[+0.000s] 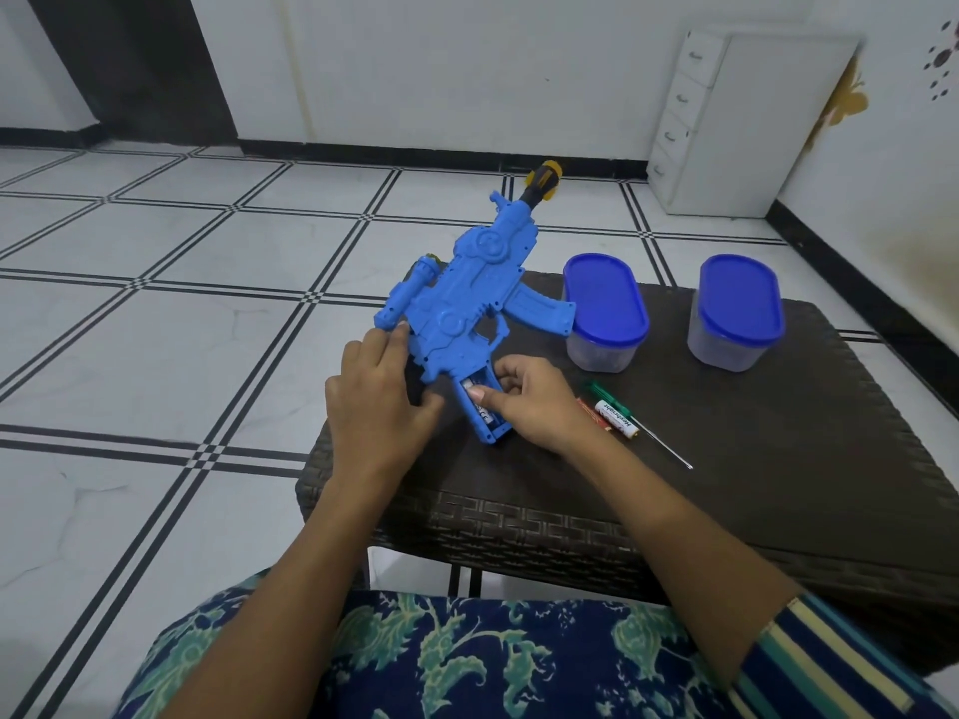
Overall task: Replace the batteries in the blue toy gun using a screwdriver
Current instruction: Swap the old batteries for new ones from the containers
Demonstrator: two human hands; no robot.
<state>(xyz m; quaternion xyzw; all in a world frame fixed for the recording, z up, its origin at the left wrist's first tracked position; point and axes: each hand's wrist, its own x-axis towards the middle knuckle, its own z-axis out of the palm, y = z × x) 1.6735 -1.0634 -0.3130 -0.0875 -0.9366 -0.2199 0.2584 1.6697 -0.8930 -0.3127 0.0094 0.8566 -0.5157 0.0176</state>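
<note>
Blue toy gun (pixel 456 298): held tilted above the far left corner of the tabletop (pixel 778 459), muzzle with its yellow and black tip pointing away from me, scope side to the left. The lower end of the handle sits down near the tabletop; I cannot tell whether it touches.

Battery compartment (pixel 493 433) in the handle: cover off and the cavity facing up. I read 1 battery (pixel 481 411) lying inside, white label with dark print.

Left hand (pixel 379 402): fingers wrapped round the rear of the gun body, with 1 fingertip up against the back end of the scope. Firm hold.

Right hand (pixel 534 402): fingers curled against the right side of the handle, thumb (pixel 477 392) laid across the open cavity and pressing on the battery inside.

Just right of that hand, on the tabletop: screwdriver (pixel 601 392) with a green handle, its thin shaft pointing toward me and to the right. A white battery (pixel 616 419) lies along the handle, touching it, and a red battery (pixel 597 420) lies against the white one's near side.

Farther back on the tabletop: 2 clear oval containers with blue lids, 1 (pixel 604 313) just beside the gun's magazine and 1 (pixel 737 313) well to the right. Both are closed.

Beyond: white tiled floor (pixel 181 303) with black lines, and a white drawer unit (pixel 680 121) against the far wall.
</note>
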